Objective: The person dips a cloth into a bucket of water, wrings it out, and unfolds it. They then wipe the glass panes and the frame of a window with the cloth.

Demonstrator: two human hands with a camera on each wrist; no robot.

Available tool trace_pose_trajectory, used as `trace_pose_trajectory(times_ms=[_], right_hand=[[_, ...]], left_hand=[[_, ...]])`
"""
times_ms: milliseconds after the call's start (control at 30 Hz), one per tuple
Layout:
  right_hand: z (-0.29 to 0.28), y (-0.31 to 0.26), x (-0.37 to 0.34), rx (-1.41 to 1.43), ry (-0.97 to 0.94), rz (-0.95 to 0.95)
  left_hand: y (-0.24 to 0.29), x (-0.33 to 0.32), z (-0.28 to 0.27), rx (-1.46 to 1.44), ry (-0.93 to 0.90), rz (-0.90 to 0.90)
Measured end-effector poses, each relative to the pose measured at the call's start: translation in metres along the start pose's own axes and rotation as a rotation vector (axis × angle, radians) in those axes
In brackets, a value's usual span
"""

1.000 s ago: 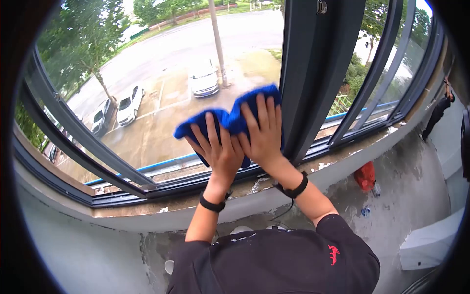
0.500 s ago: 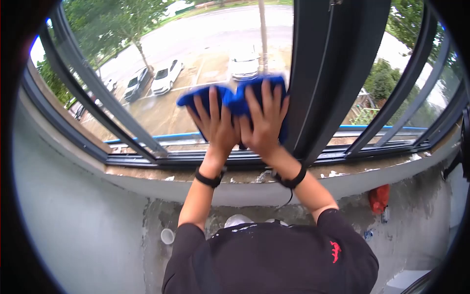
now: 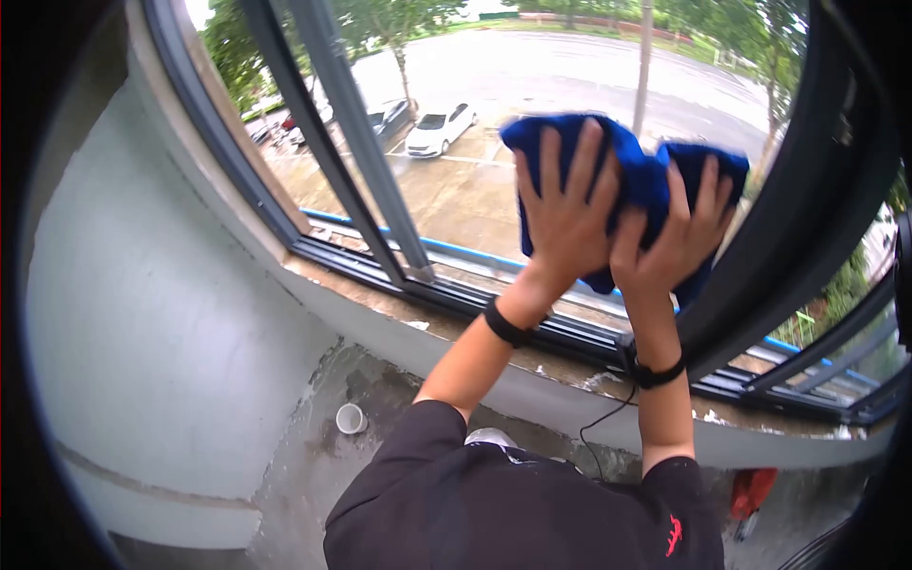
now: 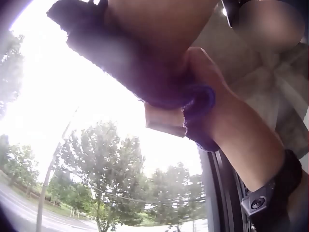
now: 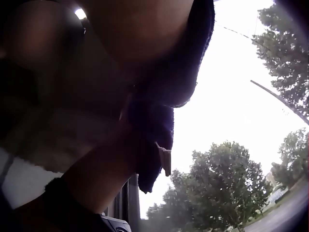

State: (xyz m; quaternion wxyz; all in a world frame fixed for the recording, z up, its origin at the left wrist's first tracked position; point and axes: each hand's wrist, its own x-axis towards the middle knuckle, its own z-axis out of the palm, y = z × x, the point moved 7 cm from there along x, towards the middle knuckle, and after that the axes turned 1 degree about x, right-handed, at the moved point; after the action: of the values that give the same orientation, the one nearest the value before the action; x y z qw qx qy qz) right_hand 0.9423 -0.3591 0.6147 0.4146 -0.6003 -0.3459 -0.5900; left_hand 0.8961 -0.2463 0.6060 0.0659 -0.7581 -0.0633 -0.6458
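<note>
In the head view a blue cloth lies bunched against the window glass. The left hand presses on its left part with fingers spread and fairly straight. Beside it the right hand presses flat on the right part, its fingers also spread; the two hands meet near the thumbs. In the left wrist view the cloth looks dark purple under the hand, against bright glass. The right wrist view shows the cloth in shadow, its edge hanging beside the wrist.
A dark window frame post stands right of the hands, and sliding frame bars stand left. The sill runs below, with flaking paint. On the floor are a white cup and a red bag. A black cable hangs from the right wrist.
Both hands and the cloth have shifted to the right across the head view, while the view itself has turned toward the left side of the window. The hands stay spread on the cloth.
</note>
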Motion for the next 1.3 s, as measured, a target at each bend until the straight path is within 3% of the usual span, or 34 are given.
trace_pose_trajectory(times_ms=[200,333,467,633,700,767,867,967,1000,1067,1133,1200,1267,1300], right_hand=[[0.028,-0.028,-0.134,-0.033,-0.197,-0.021],[0.041,-0.043,-0.239,0.009,-0.357,0.104],[0.056,-0.063,-0.222,-0.049,-0.251,0.108],[0.092,-0.120,-0.081,-0.087,-0.043,0.031],[0.098,-0.149,-0.014,0.034,0.097,-0.050],[0.104,-0.152,0.022,0.116,0.172,0.046],[0.119,-0.141,0.036,-0.051,0.222,-0.023],[0.133,-0.152,0.015,-0.084,0.231,-0.234],[0.134,-0.167,-0.001,-0.071,0.226,-0.226],[0.144,-0.200,-0.043,-0.076,0.088,-0.157],[0.152,-0.197,-0.110,-0.135,-0.067,-0.076],[0.151,-0.193,-0.174,-0.145,-0.237,0.051],[0.144,-0.196,-0.222,-0.169,-0.352,0.035],[0.141,-0.186,-0.248,-0.171,-0.428,0.081]], left_hand=[[-0.043,-0.151,0.013,-0.027,-0.069,0.002],[-0.068,-0.240,0.014,-0.135,-0.242,0.035],[-0.096,-0.202,-0.015,-0.138,-0.157,0.091],[-0.153,-0.067,-0.050,-0.310,-0.038,0.046],[-0.171,-0.007,-0.064,-0.361,0.077,0.021],[-0.182,0.034,-0.071,-0.378,0.256,0.054],[-0.195,0.053,-0.066,-0.375,0.337,0.125],[-0.210,0.017,-0.066,-0.268,0.248,0.124],[-0.218,-0.001,-0.072,-0.229,0.140,0.106],[-0.235,-0.045,-0.075,-0.181,-0.002,0.067],[-0.243,-0.096,-0.074,-0.062,-0.118,0.081],[-0.249,-0.155,-0.066,-0.163,-0.275,0.011],[-0.251,-0.211,-0.062,-0.209,-0.404,-0.081],[-0.248,-0.224,-0.064,-0.215,-0.398,-0.081]])
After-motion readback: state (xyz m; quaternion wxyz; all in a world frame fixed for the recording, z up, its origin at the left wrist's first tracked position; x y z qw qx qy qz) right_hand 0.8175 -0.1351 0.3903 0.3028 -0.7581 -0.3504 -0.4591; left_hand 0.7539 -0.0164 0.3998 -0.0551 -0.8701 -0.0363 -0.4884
